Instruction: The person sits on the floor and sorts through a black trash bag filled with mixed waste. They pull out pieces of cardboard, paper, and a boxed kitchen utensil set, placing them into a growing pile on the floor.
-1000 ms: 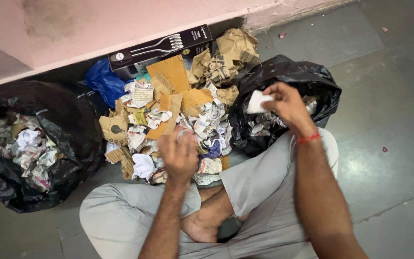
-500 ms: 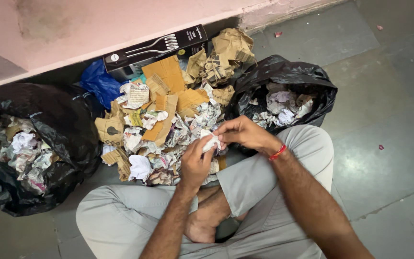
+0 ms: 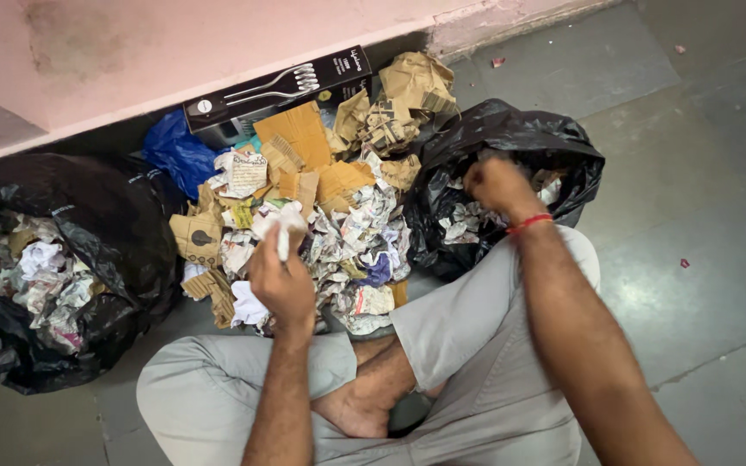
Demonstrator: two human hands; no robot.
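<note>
My left hand (image 3: 282, 278) is raised over a heap of crumpled paper and torn cardboard (image 3: 351, 237) and grips a white scrap of paper (image 3: 286, 223) between its fingers. My right hand (image 3: 496, 185), with a red thread at the wrist, hangs blurred over the mouth of the black bag on the right (image 3: 563, 142). Its fingers curl downward, and anything inside them is hidden. That bag holds crumpled paper. I sit cross-legged on the floor in grey trousers (image 3: 218, 388), with the heap just in front of my knees.
A second black bag (image 3: 118, 224) full of crumpled paper stands at the left. A blue plastic bag (image 3: 179, 151) and a long black box (image 3: 278, 86) lie behind the heap against the pink wall (image 3: 131, 43). Grey floor tiles (image 3: 692, 173) stretch to the right.
Both hands were together on a white paper scrap above the heap. Now my right hand has swung right to the right bag, and my left hand has shifted left with a white scrap.
</note>
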